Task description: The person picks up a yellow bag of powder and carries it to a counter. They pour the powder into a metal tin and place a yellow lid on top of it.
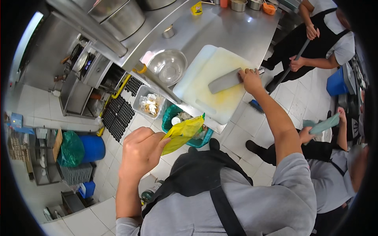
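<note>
My left hand [141, 150] grips the edge of a crumpled yellow plastic bag [180, 132]. The bag hangs in front of my apron, over a waste bin with a green liner [167, 118]. My right hand [251, 81] is closed around the handle end of a wide cleaver [226, 81]. Its grey blade lies flat, or nearly so, over a stained white cutting board [203, 88]. Left of the board sits a stainless steel bowl [167, 67] with nothing seen in it.
A plastic tub [138, 107] of scraps stands beside the bin. A steel post [159, 84] rises by the steel table [212, 23]. One person [313, 38] holds a long handle at the right; another person [324, 171] holds a greenish cloth [324, 125] nearby.
</note>
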`<state>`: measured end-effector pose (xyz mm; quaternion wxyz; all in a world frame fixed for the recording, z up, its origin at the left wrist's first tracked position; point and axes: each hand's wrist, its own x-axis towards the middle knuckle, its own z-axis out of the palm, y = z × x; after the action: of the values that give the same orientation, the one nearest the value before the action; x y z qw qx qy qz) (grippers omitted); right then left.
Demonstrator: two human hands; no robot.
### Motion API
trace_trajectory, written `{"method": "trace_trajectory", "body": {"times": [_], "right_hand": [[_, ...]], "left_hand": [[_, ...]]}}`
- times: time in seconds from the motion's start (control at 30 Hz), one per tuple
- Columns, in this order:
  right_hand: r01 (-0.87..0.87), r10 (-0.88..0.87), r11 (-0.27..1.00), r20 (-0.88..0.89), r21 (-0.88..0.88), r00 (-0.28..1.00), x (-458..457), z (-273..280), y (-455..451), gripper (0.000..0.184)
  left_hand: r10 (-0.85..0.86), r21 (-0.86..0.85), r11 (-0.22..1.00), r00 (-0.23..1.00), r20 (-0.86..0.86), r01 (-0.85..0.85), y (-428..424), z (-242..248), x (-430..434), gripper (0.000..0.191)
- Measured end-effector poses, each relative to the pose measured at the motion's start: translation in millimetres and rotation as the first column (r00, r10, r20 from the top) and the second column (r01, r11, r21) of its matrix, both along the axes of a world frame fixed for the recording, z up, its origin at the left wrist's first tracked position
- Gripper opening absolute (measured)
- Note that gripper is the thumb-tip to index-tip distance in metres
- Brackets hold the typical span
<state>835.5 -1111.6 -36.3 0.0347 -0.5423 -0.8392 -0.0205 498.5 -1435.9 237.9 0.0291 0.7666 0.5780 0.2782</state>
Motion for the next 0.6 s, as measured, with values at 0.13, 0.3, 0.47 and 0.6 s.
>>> {"method": "trace_trajectory", "body": {"times": [0.13,0.3,0.47,0.6], "right_hand": [[-0.131,0.129,0.991,-0.046,-0.038,0.991,10.1,15.0,-16.7,0.026],[-0.039,0.014,0.978,-0.121,-0.204,0.993,3.9,15.4,-71.2,0.021],[0.108,-0.177,0.974,-0.382,-0.197,0.907,-5.9,18.1,-114.5,0.024],[-0.043,-0.77,0.585,-0.571,-0.81,0.284,-19.3,59.4,-131.4,0.029]], "left_hand": [[-0.094,-0.013,0.996,0.995,-0.036,0.094,30.3,0.8,-12.2,0.012],[-0.216,0.015,0.976,0.975,0.053,0.216,79.3,-2.5,-7.0,0.012],[-0.279,0.075,0.959,0.959,0.058,0.275,117.2,-7.0,-3.0,0.014],[-0.204,0.035,0.978,0.979,-0.023,0.205,139.0,8.6,1.1,0.017]]}}
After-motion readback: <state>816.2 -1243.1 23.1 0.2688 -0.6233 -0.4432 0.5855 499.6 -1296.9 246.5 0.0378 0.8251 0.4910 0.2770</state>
